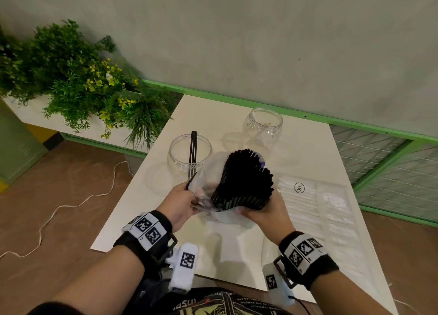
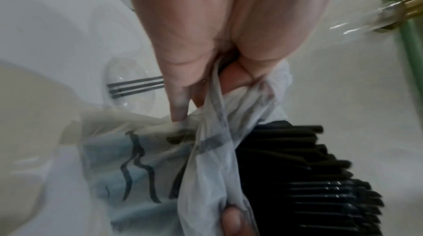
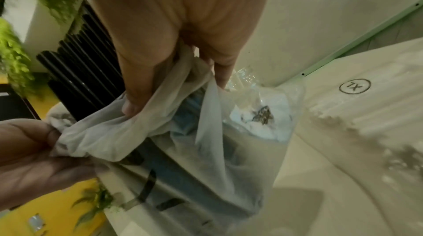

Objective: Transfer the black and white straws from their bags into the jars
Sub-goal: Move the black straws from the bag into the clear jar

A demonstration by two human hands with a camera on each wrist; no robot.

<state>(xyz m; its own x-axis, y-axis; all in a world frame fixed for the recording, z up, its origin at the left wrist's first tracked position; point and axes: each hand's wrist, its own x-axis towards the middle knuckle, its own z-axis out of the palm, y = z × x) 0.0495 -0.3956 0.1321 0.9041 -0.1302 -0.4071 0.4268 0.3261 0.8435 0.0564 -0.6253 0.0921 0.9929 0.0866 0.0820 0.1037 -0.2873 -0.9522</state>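
Observation:
A fanned bundle of black straws (image 1: 244, 179) sticks out of a crumpled clear plastic bag (image 1: 208, 184) held above the white table (image 1: 237, 250). My left hand (image 1: 192, 196) pinches the bag's bunched edge (image 2: 219, 98) on the left. My right hand (image 1: 251, 210) grips the bag (image 3: 146, 124) around the lower end of the black straws (image 3: 84, 69). A clear jar (image 1: 189, 153) just beyond the left hand holds a few black straws (image 1: 193, 148). A second clear jar (image 1: 263, 125) stands empty farther back. A flat bag of white straws (image 1: 312, 203), marked XL, lies to the right.
Leafy green plants (image 1: 78, 82) on a white ledge crowd the table's far left corner. A green rail (image 1: 284, 111) and a grey wall run behind the table. A white cord (image 1: 59, 208) trails over the brown floor on the left.

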